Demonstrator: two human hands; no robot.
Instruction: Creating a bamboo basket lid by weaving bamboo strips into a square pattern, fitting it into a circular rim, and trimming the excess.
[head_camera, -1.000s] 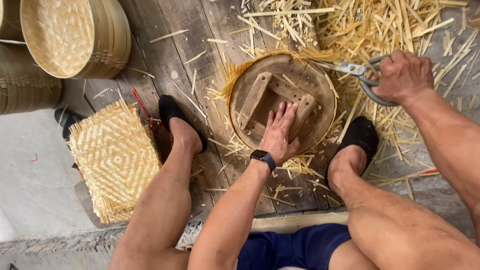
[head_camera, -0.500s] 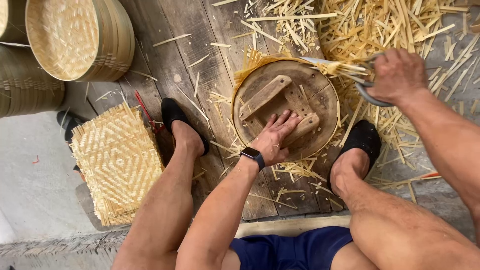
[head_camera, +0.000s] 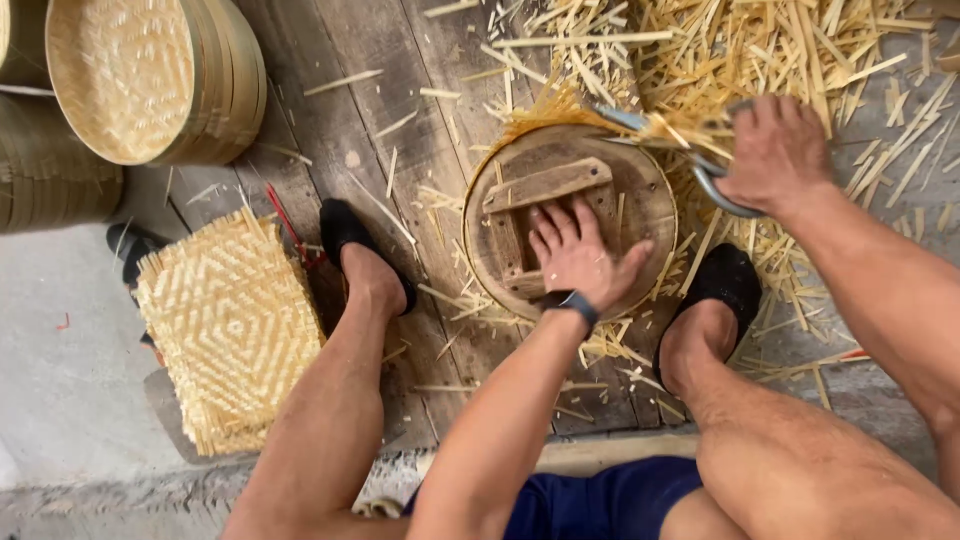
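My left hand presses flat, fingers spread, on a round wooden form with crossed wooden battens that lies on the plank floor between my feet. Woven bamboo strips stick out from under the form's rim at the top. My right hand grips a pair of metal scissors whose blades reach the strip ends at the form's upper right edge. A dark watch sits on my left wrist.
A stack of square woven bamboo mats lies at the left by my left foot. Round bamboo steamer baskets stand at the top left. Cut bamboo slivers cover the planks at the top right. Red-handled tool beside the mats.
The wooden form has turned under my left hand, so its battens point a new way. My right hand with the scissors has shifted slightly along the rim.
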